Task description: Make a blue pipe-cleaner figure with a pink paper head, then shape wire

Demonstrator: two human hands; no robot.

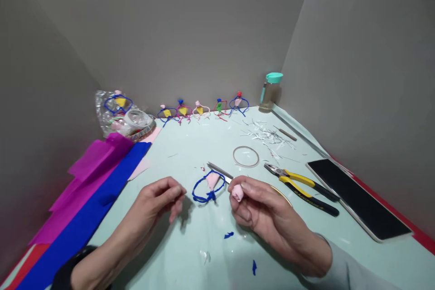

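Observation:
My right hand (pixel 268 217) pinches a small pink crumpled paper ball (pixel 237 193) between thumb and fingers, above the table. To its left, thumb and fingertips of my left hand (pixel 159 201) are pressed together; whether anything is between them is too small to make out. Between the hands lies a figure of twisted blue strips (pixel 204 199) with looped arms and a pink paper body (pixel 213 181). Scissors (pixel 220 171) lie just behind it, their handles partly hidden by my right hand. Blue paper scraps (pixel 229 235) are on the table nearer to me.
Pliers (pixel 299 186) and a dark tablet (pixel 356 199) lie at right. Behind are a ring (pixel 246 157), cut silvery strips (pixel 268 135), a bottle (pixel 271 93) and several small figures (pixel 183 111). Purple paper (pixel 91 176), blue paper (pixel 102 204) and a plastic bag (pixel 103 118) are at left.

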